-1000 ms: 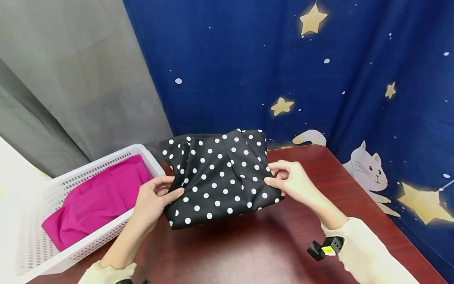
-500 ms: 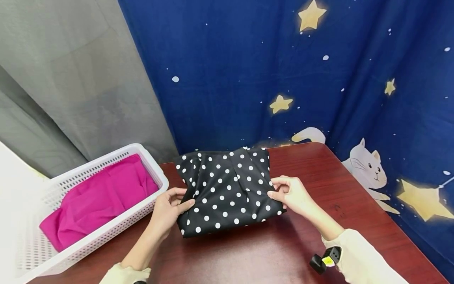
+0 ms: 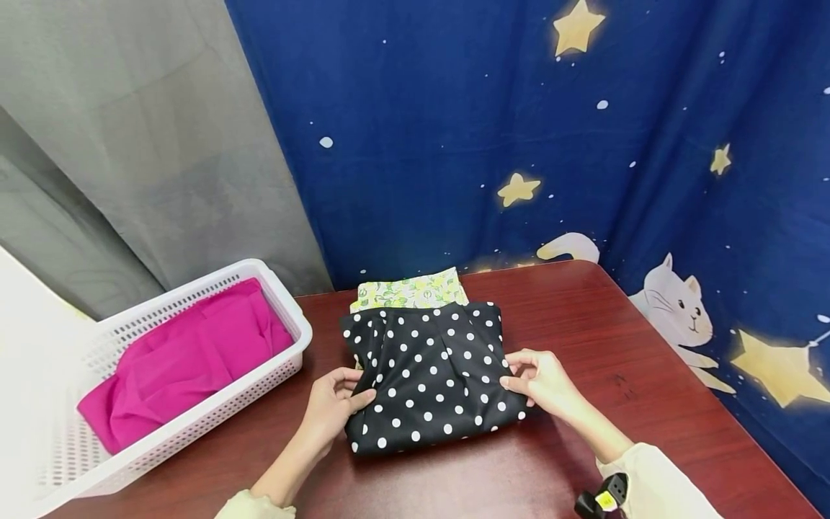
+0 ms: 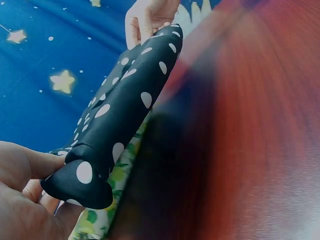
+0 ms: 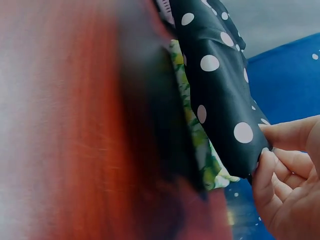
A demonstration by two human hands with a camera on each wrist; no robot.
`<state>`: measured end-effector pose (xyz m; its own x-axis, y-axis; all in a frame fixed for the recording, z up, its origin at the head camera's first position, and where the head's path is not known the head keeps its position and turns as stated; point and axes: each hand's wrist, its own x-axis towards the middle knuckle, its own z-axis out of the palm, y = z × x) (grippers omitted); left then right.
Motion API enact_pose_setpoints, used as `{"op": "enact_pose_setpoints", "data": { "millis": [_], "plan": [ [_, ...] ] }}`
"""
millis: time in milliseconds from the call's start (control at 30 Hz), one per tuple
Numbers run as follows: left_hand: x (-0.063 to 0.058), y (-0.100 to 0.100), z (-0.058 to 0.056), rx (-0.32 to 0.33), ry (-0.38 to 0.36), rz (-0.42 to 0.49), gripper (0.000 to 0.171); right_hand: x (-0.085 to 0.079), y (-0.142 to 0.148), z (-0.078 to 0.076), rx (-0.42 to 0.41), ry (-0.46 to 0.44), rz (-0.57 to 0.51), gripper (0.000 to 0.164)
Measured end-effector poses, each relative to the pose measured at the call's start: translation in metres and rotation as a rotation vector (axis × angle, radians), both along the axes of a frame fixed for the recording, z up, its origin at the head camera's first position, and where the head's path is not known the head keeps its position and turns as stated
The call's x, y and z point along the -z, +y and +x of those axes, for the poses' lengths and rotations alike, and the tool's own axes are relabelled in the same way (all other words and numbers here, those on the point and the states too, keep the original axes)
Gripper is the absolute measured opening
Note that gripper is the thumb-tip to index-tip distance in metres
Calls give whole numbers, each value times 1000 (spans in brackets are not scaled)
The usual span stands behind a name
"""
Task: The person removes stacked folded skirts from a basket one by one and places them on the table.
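A folded black cloth with white polka dots (image 3: pixel 428 375) is held between both hands over the table. My left hand (image 3: pixel 333 407) pinches its left side, thumb on top and fingers beneath. At the opposite side my right hand (image 3: pixel 541 382) pinches the cloth the same way. Behind and under it lies a folded cloth with a green and yellow print (image 3: pixel 411 290), mostly covered in the head view. Both wrist views show this printed cloth (image 4: pixel 115 185) just below the dotted one (image 5: pixel 215 90); whether the two touch is unclear.
A white perforated plastic basket (image 3: pixel 295 357) stands at the left, with a folded magenta cloth (image 3: pixel 194 353) inside. The dark red wooden table (image 3: pixel 622 346) reaches back to a blue star-patterned curtain (image 3: pixel 415 130). A grey curtain (image 3: pixel 162 144) hangs at the back left.
Both hands have lowered the dotted cloth and brought it nearer, slightly to the right. The printed cloth behind it has come into sight. Both hands keep their grip.
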<state>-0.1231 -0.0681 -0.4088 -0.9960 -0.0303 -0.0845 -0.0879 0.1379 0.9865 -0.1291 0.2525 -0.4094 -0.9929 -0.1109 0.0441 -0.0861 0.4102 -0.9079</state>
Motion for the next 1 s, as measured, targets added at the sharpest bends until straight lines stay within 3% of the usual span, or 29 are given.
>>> {"op": "enact_pose_setpoints", "data": {
  "millis": [700,1000],
  "plan": [
    [33,-4,4,20,-63,-38,29,25,-2,2,-58,-66,8,38],
    [36,-8,5,44,-124,-86,28,32,0,3,-63,-109,20,41]
  ]
}}
